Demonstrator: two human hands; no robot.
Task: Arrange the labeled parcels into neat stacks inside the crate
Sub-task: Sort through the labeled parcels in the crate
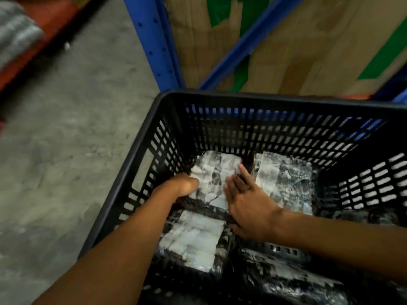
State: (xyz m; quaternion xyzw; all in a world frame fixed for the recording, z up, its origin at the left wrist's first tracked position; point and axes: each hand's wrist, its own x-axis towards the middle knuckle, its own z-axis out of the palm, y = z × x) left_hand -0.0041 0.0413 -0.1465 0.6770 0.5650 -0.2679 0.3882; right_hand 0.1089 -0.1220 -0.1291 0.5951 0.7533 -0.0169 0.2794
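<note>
Inside the black crate [141,150], our left hand [180,186] grips a labeled parcel [214,175] at the far left corner; our right hand [246,201] lies open, flat on it. The slippery wrapping could make it slide crooked.

black slotted crate [141,155], black parcels with white labels [214,177], blue rack posts [154,40], brown cartons with green tape [308,51] upper right, grey speckled floor [66,128]
</note>
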